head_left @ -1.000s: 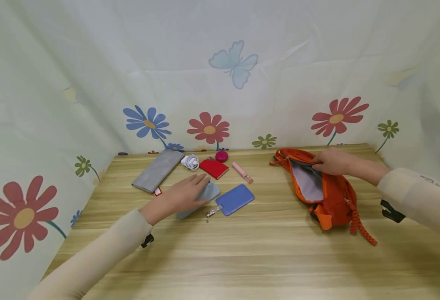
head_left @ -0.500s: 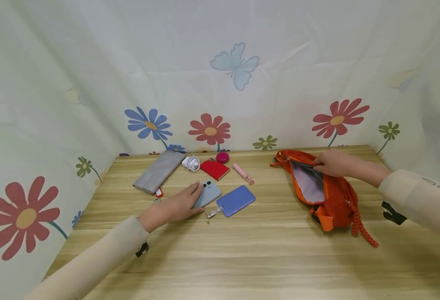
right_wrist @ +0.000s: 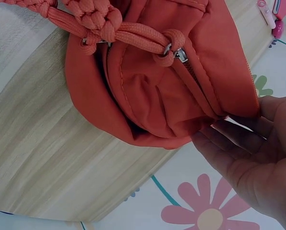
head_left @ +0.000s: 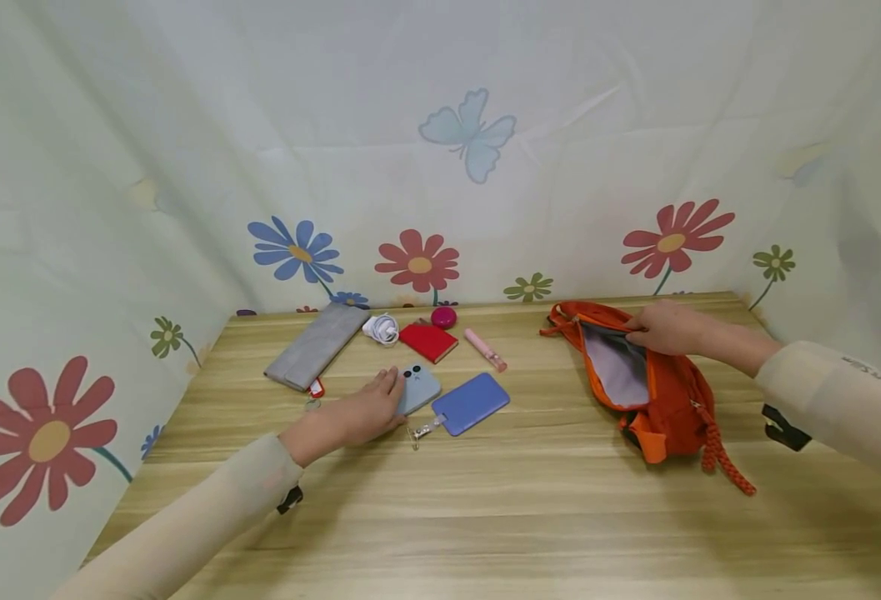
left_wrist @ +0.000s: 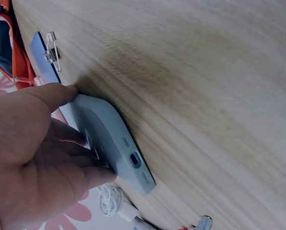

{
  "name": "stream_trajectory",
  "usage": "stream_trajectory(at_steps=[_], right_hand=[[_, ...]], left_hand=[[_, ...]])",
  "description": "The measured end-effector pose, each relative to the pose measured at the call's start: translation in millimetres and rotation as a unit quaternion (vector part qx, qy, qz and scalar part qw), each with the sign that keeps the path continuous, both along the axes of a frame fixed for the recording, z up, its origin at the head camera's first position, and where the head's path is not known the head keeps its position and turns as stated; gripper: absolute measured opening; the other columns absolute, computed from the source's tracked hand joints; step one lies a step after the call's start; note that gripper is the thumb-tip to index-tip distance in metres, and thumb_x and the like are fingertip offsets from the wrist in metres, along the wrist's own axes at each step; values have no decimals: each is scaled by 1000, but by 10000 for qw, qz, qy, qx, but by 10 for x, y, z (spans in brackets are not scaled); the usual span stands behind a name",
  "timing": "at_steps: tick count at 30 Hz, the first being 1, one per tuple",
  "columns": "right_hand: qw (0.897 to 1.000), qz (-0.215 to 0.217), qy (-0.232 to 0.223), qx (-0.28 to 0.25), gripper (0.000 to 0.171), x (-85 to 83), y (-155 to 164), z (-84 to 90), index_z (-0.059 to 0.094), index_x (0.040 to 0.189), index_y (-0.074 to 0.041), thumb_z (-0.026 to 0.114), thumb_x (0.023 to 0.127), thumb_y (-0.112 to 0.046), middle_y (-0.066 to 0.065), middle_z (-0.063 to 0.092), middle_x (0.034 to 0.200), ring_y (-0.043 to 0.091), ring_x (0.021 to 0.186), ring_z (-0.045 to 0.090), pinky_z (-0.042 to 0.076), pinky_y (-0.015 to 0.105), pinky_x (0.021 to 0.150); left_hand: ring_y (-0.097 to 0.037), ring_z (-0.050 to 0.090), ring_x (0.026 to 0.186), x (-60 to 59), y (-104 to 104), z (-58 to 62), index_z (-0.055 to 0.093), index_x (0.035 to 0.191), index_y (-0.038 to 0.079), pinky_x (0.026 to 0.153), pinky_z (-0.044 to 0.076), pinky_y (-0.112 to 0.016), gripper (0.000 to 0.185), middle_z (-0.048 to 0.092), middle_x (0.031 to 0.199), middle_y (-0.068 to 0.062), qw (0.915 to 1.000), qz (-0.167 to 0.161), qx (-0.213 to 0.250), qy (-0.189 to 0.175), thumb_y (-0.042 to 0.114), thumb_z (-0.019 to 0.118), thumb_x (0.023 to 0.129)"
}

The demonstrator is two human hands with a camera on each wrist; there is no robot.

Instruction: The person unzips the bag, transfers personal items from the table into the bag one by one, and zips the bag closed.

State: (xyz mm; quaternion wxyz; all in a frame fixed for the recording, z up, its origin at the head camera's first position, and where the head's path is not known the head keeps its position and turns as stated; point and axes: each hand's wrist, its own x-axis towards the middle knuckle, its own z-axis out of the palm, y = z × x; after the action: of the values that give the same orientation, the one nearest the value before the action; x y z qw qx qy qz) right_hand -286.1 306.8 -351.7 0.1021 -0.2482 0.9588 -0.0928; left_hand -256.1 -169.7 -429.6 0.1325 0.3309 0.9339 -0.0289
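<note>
Nearest, the left hand (head_left: pixel 353 415) grips a pale blue phone (head_left: pixel 419 387), thumb and fingers curled round its edges, lifting one side off the worktop (head_left: pixel 485 500) beside a blue card holder (head_left: pixel 471 402). Farther right, the right hand (head_left: pixel 661 327) pinches the open rim of the orange bag (head_left: pixel 665 400). Pickup seems underway; next calls for a firm lift and carry toward the held-open bag.

One phone (head_left: pixel 419 387), one orange bag (head_left: pixel 646 383)
</note>
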Motion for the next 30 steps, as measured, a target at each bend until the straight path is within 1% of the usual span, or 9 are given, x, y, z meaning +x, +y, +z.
stream_trajectory(at_steps=[7, 13, 16, 19, 21, 23, 25, 27, 30], right_hand=[[10000, 5, 31, 12, 22, 5, -22, 15, 73, 105, 6, 60, 100, -10, -2, 48, 66, 13, 59, 44, 38, 30, 60], [10000, -43, 5, 7, 25, 8, -27, 9, 72, 111, 9, 60, 100, -10, -1, 51, 67, 13, 59, 44, 39, 30, 59], [10000, -49, -23, 20, 27, 1, -27, -5, 71, 113, 10, 59, 100, -10, -1, 51, 67, 13, 59, 44, 39, 30, 59], [10000, -26, 2, 47, 27, -3, -28, -12, 71, 113, 10, 59, 100, -10, -1, 51, 67, 13, 59, 44, 39, 30, 60], [10000, -40, 13, 68, 28, -6, -27, -16, 71, 114, 10, 59, 100, -11, -1, 51, 67, 13, 59, 44, 39, 30, 60], [10000, -53, 10, 83, 28, -5, -24, -18, 71, 114, 11, 59, 101, -11, -1, 50, 66, 13, 58, 44, 39, 30, 60], [9999, -60, 13, 92, 29, -4, -21, -19, 70, 115, 12, 60, 100, -11, -1, 51, 67, 13, 59, 44, 40, 30, 60], [9999, -65, 8, 77, 30, -5, -24, -24, 70, 116, 13, 59, 101, -11, -1, 51, 67, 13, 58, 44, 40, 30, 60], [10000, -57, -22, 47, 29, -9, -42, -28, 71, 115, 11, 59, 101, -11, -1, 50, 66, 13, 58, 44, 39, 30, 60]], left_hand=[[-53, 34, 142, 26, -14, 45, 32, 146, -23, 115, 35, -54, 56, 31, 151, -44, 9987, -337, -294, 243, 13, 50, 106], [-41, 55, 130, -13, -88, 54, 39, 142, -19, 100, 52, -47, 47, 51, 140, -36, 9918, -688, -421, 993, 3, 54, 104], [-40, 57, 128, -9, -101, 76, 41, 141, -19, 97, 54, -47, 41, 54, 139, -35, 9894, -799, -537, 1091, -5, 49, 103], [-41, 57, 129, 4, -90, 107, 42, 141, -18, 98, 53, -47, 41, 53, 140, -34, 9912, -686, -591, 969, -4, 48, 104], [-41, 59, 125, 6, -76, 119, 44, 140, -17, 95, 55, -47, 40, 55, 137, -34, 9925, -567, -545, 936, -3, 50, 103], [-40, 66, 114, 3, -66, 125, 48, 134, -16, 87, 59, -46, 35, 60, 128, -32, 9937, -392, -423, 956, -3, 52, 102], [-36, 71, 97, -4, -66, 124, 55, 124, -12, 75, 61, -44, 26, 66, 113, -27, 9936, -221, -274, 1069, -2, 55, 101], [-33, 71, 80, -7, -75, 124, 58, 113, -7, 63, 60, -43, 15, 67, 98, -20, 9931, -32, -103, 1170, -3, 56, 99], [-32, 69, 72, -4, -103, 123, 59, 104, -2, 57, 57, -43, 6, 66, 89, -14, 9919, 162, 9, 1262, -3, 55, 100]])
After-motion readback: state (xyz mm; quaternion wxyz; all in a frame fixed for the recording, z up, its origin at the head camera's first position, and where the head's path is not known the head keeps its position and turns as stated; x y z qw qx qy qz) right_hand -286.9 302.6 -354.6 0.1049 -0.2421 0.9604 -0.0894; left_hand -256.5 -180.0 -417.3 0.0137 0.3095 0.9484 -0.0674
